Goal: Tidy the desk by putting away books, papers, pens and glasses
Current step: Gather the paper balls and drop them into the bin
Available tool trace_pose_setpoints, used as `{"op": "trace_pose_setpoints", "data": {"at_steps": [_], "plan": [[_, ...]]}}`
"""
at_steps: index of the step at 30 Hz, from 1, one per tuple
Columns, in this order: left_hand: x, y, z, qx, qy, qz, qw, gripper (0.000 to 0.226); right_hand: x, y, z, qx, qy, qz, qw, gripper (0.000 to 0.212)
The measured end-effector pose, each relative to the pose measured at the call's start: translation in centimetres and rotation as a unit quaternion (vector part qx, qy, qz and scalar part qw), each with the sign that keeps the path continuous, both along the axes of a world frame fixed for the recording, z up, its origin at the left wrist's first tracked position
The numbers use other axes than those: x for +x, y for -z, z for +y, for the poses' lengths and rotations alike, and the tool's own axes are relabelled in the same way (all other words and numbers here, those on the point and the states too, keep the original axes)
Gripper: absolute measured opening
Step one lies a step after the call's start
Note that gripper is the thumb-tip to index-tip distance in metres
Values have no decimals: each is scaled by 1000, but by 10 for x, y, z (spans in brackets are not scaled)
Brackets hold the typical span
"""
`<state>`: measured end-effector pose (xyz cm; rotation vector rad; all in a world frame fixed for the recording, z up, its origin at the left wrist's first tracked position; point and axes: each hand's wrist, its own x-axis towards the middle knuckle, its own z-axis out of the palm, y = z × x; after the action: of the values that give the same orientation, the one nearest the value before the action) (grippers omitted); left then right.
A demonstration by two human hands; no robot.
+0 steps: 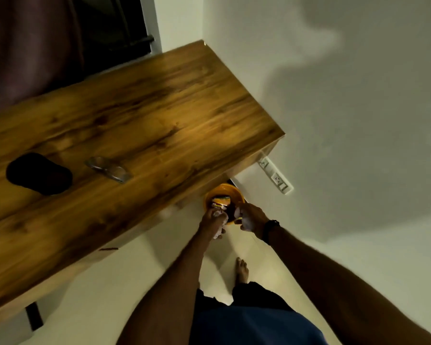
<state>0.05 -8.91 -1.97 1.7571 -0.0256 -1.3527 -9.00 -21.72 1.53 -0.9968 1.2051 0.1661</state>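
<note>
We hold crumpled white paper (219, 221) in both hands over an orange bin (224, 195) that stands on the floor just past the near right corner of the tabletop (144, 115). Our left hand (213, 221) has its grip closed around one wad, fingers curled tight over it. Our right hand (251, 217) has its grip closed on a second pale wad, pinched between the fingers and the palm; a dark band (269, 230) circles that wrist. Both hands nearly touch, right above the bin's near rim. Inside the bin we can make out colourful scraps, too blurred to identify.

On the wooden tabletop, well apart from our hands, lie a pair of glasses (108, 169) with folded arms, and to their left a dark oval case (39, 173). The two are near each other but not touching.

Below the hands, a bare foot (241, 270) stands on the pale floor, with dark shorts closer to the camera. On the white wall to the right of the bin, a strip of power sockets (275, 175) sits low down, just under the tabletop's corner.
</note>
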Motion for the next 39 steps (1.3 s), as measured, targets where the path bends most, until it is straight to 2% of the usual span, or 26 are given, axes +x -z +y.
{"op": "trace_pose_setpoints", "data": {"at_steps": [2,5,9,12,14,16,18,20,24,29,34,39], "plan": [[-9,17,-20,11,-47,61,997,27,-8,21,-15,40,24,11,999,15],[-15,57,-53,21,-103,88,991,20,-17,78,-45,79,57,30,995,33],[-19,148,-93,48,-136,110,983,29,-20,183,-85,116,67,62,989,24],[-16,226,-119,58,-165,121,977,17,-17,276,-114,123,70,70,987,47],[-9,269,-132,56,-183,124,974,11,-10,320,-129,134,61,62,987,53],[-4,303,-144,52,-202,149,967,16,-4,361,-141,131,63,73,987,50],[3,328,-153,54,-214,178,959,32,4,393,-150,113,72,84,987,51],[9,347,-161,72,-187,171,965,51,14,409,-155,106,64,87,988,54],[6,356,-165,112,-159,128,972,63,24,404,-156,58,-24,95,994,47],[-5,302,-155,141,-102,67,982,57,17,351,-148,-55,-215,118,968,42],[-8,193,-146,144,-42,-10,989,45,29,233,-142,-132,-313,24,940,37],[1,71,-130,131,-45,-158,978,28,59,127,-122,-238,-451,21,860,23]]}}
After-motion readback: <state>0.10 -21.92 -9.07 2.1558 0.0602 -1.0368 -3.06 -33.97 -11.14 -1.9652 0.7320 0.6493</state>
